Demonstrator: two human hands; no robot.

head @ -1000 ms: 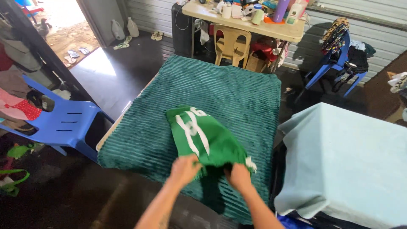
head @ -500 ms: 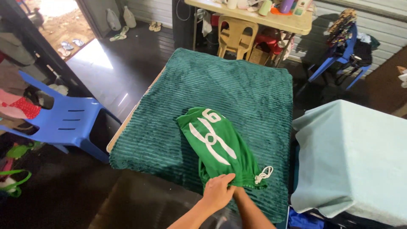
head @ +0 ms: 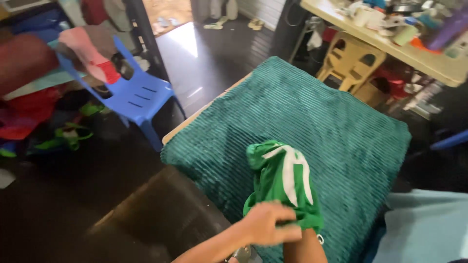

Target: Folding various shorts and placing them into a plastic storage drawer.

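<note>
Bright green sports shorts [head: 282,178] with white markings lie bunched on a dark teal ribbed blanket [head: 312,112] that covers a table. My left hand [head: 270,225] is closed on the near end of the shorts, at the blanket's front edge. My right forearm [head: 304,246] reaches up under that hand. The right hand itself is hidden by my left hand and the green cloth, so its grip does not show. A white drawstring end [head: 320,239] hangs at the shorts' near edge.
A blue plastic chair [head: 134,95] piled with clothes stands to the left, with more clothes heaped on the floor [head: 29,112]. Behind the blanket are a tan plastic chair [head: 353,65] and a cluttered table [head: 429,63]. A pale blue cloth-covered surface [head: 429,229] sits at the right.
The view has swung left and tilted. The shorts have been gathered from flat into a narrower bunch, and my left hand now lies over my right at their near end.
</note>
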